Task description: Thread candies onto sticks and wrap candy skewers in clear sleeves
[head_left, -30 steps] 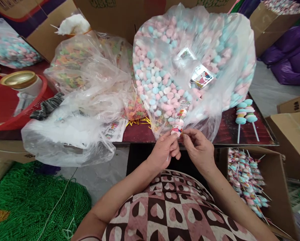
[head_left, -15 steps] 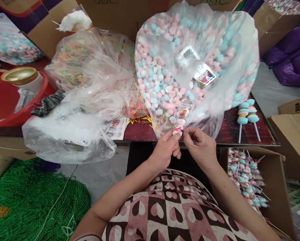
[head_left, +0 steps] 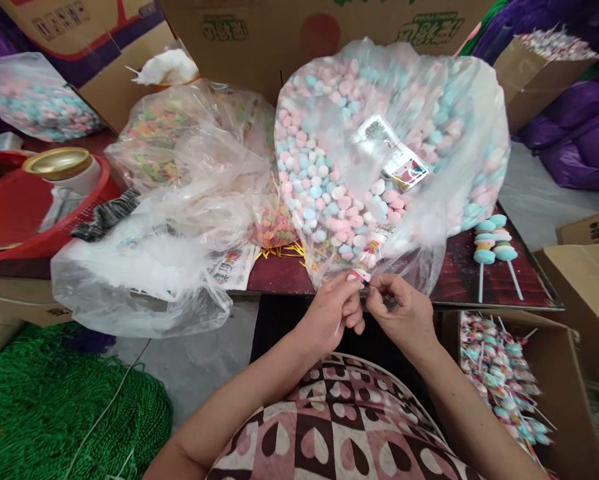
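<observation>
Left hand [head_left: 329, 313]: thumb and fingers closed around the lower end of a wrapped candy stick [head_left: 360, 275], thumb on top, other fingers curled under; bit of white stick pokes out below them. Right hand [head_left: 402, 310]: thumb and forefinger tips pinched together, touching the candy's lower right side; too small to tell what, if anything, sits between them. Remaining right fingers bent, loosely bunched. Candy slants up and away from the fingertips, upper end over the front of a big clear bag of marshmallows [head_left: 324, 193] just beyond. Left of fingers, near: yellow ties [head_left: 287, 252] on dark red table [head_left: 274, 277], then printed wrappers [head_left: 232, 267], then a plastic bag [head_left: 134, 280] with white stuff, hanging over the table edge. Right of fingers, well apart: two bare candy skewers [head_left: 484, 256] side by side on the table; below those, a cardboard box [head_left: 559, 373] of wrapped sticks. Farther left: red basket [head_left: 9, 213]. Beyond fingers to the left: bag of gummies [head_left: 159, 127]. Farthest: large carton [head_left: 259, 47] behind both bags.
</observation>
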The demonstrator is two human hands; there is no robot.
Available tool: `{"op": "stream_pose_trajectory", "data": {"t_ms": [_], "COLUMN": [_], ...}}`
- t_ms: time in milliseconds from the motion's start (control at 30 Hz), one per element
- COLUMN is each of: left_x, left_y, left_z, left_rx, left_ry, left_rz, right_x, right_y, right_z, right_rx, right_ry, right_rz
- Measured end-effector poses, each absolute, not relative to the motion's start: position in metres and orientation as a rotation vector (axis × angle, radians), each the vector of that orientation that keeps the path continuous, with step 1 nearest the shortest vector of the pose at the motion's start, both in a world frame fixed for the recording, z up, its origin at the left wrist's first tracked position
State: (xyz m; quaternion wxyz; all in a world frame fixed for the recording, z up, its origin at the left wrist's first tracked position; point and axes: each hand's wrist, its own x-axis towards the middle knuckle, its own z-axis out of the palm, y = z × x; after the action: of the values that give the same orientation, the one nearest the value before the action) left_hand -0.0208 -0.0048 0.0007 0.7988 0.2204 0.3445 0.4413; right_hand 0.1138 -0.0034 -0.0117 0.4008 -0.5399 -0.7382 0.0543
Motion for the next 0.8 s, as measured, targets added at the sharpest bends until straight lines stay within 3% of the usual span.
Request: {"op": "stream_pose_trajectory", "data": {"t_ms": [800], "left_x": [-0.023], "left_y": [0.004], "left_z": [0.004], "left_rx": [0.737], "left_ry": [1.005], "left_rz": [0.974], "right_x": [0.106], "right_y": [0.014], "right_z": [0.004], "right_rx": [-1.296], "right_ry": [-1.813], "right_rz": [0.257]}}
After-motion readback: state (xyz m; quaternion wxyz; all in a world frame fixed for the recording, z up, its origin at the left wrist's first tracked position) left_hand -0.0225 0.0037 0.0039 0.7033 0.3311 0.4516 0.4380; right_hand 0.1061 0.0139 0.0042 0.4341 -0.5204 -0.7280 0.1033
